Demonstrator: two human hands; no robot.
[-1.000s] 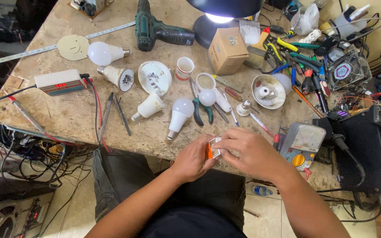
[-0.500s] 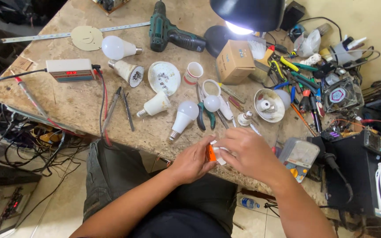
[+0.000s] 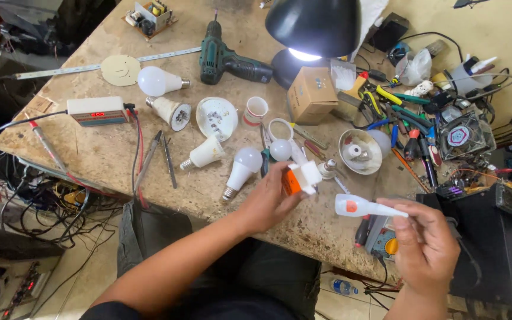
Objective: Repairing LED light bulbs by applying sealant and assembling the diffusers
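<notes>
Mottled stone-look surface, edges chipped, crowded with parts; black desk lamp taken as landmark. Far left of the lamp: white box meter with red display, red and black leads trailing off the edge, ends hidden in floor cables. Nearer the lamp: frosted bulb, green cordless drill, round white dish holding small loose bits, too small to identify. Below the lamp, left hand raised over the surface edge, fingers closed around a small white-and-orange plastic block; its lower part hidden by the thumb. Just beside it lies a bulb with bare screw base. Below and right of the lamp, right hand, fingers pinching the tapered nozzle of a small translucent squeeze bottle, held level, clear of the block. Contents not discernible. Right of the lamp: metal bowl-shaped reflector, tangled pliers.
</notes>
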